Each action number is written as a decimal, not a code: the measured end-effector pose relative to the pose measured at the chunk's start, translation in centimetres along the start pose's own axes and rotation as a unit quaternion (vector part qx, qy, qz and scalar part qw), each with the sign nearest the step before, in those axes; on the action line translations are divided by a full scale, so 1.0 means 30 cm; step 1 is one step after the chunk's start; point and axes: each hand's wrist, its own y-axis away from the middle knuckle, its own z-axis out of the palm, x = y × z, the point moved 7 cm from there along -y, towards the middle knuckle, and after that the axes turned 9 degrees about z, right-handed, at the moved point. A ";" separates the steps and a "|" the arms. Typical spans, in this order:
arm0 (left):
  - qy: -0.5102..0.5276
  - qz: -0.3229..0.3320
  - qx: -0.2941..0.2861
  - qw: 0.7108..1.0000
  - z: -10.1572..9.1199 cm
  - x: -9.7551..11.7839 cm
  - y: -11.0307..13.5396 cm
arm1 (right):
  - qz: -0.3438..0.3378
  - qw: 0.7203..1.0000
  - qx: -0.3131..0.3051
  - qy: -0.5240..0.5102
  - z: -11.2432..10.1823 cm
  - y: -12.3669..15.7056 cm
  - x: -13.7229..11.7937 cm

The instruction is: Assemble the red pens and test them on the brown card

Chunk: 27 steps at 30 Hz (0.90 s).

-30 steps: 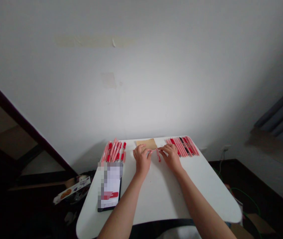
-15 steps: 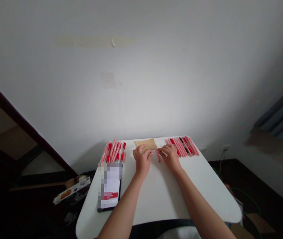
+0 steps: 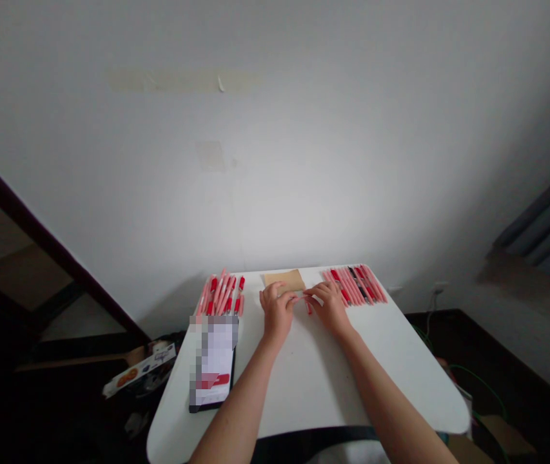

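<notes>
Red pen [image 3: 307, 305] pinched between left hand [image 3: 277, 310] and right hand [image 3: 329, 306].

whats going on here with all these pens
A person sits at a white table, and the left hand and right hand meet at its far middle, fingertips closed on one red pen. Just beyond lies a brown cardboard piece. A loose pile of red pens sits at the far left, a neater row of pens at the far right, and a dark-framed tablet at the near left.
</notes>
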 end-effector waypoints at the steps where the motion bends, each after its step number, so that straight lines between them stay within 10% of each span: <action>1: 0.002 0.001 0.000 1.000 0.001 0.001 0.000 | 0.005 1.000 0.002 -0.002 0.000 0.000 0.000; 27: 0.026 0.014 0.016 0.999 0.010 -0.016 -0.004 | 0.032 0.996 0.020 -0.078 0.003 -0.004 0.020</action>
